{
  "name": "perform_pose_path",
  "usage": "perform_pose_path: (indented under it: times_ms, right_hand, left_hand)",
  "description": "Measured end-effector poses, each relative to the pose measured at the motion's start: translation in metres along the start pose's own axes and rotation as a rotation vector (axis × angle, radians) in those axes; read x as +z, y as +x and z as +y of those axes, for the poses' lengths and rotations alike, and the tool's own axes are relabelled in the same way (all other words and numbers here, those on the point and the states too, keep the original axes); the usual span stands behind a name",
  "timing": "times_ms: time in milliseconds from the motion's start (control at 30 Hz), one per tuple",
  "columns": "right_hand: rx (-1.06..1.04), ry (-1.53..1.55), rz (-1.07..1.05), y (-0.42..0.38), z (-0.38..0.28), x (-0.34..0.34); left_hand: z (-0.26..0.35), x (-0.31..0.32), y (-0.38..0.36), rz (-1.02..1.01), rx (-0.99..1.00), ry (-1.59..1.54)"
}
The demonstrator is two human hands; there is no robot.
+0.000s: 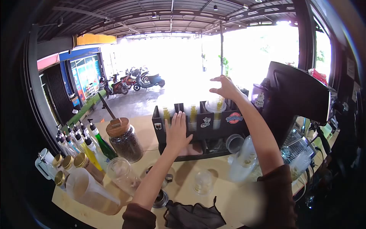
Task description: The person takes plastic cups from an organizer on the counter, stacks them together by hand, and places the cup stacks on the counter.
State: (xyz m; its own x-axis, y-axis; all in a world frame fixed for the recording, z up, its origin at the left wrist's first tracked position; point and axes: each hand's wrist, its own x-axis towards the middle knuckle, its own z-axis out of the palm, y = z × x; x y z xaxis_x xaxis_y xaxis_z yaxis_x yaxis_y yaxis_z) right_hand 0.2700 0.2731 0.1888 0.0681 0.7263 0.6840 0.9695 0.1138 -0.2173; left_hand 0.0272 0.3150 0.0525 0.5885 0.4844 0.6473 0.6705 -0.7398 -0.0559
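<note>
My left hand (176,131) lies with its fingers spread against the front of a black cup organizer (175,136), fingertips at its top edge. Raised above the organizer's right part is my right hand (227,90), thumb and fingers curved apart. I make out nothing between them against the bright background. Just below it stands a stack of clear plastic cups (215,107) with yellow print. Two more cup stacks, one on the left (166,110) and one in the middle (192,114), fill the other slots. A single clear cup (203,182) is on the counter below.
Pump bottles (100,141), gold-lidded jars (84,163) and a plastic pitcher (89,191) crowd the left. A wooden-lidded jar of dark beans (125,141) stands by the organizer. A black cloth (194,215) lies in front. At right are large clear cups (246,160) and a black machine (295,99).
</note>
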Motion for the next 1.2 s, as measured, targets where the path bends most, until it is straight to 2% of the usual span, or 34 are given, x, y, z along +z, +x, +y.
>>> perform_pose_path:
  times_ms: [267, 367, 533, 633, 733, 800, 833, 900, 933, 967, 1033, 1067, 1100, 1200]
  right_hand:
    - [0.092, -0.131, -0.186, -0.003, 0.005, 0.018]
    - [0.03, -0.14, -0.093, -0.007, 0.009, 0.028]
    - [0.064, -0.197, -0.164, -0.012, 0.001, 0.028]
    - [0.169, -0.238, -0.217, -0.022, -0.01, 0.026]
    - [0.083, -0.332, -0.157, -0.04, -0.03, 0.016]
    - [-0.085, -0.35, -0.151, -0.056, -0.047, 0.004]
    - [-0.087, -0.347, -0.16, -0.065, -0.058, -0.003]
    - [-0.226, -0.288, -0.19, -0.086, -0.077, -0.016]
    - [-0.307, -0.253, -0.105, -0.101, -0.085, -0.02]
    - [-0.314, -0.25, -0.112, -0.116, -0.092, -0.025]
    - [-0.292, -0.042, -0.11, -0.149, -0.106, -0.034]
    - [-0.398, 0.007, 0.064, -0.168, -0.102, -0.024]
    - [-0.401, 0.018, 0.052, -0.189, -0.102, -0.022]
    - [-0.208, 0.405, -0.04, -0.255, -0.1, -0.004]
  left_hand:
    - [0.005, -0.003, -0.001, -0.004, 0.001, 0.056]
    - [0.006, -0.003, -0.003, 0.001, -0.008, 0.052]
    - [0.005, -0.004, -0.002, 0.007, -0.009, 0.015]
    - [0.002, -0.008, -0.003, -0.019, -0.016, -0.097]
    - [0.009, -0.018, -0.013, 0.071, 0.053, -0.213]
    - [0.022, -0.029, -0.023, 0.05, 0.055, -0.293]
    - [0.03, -0.037, -0.028, 0.035, 0.065, -0.37]
    - [0.045, -0.049, -0.032, 0.041, 0.084, -0.42]
    - [0.052, -0.053, -0.032, -0.021, 0.12, -0.408]
    - [0.059, -0.057, -0.033, -0.085, 0.153, -0.397]
    - [0.072, -0.067, -0.044, -0.053, 0.148, -0.51]
    - [0.078, -0.072, -0.055, -0.044, 0.121, -0.512]
    - [0.084, -0.074, -0.068, -0.038, 0.092, -0.512]
    - [0.094, -0.072, -0.114, 0.059, 0.03, -0.613]
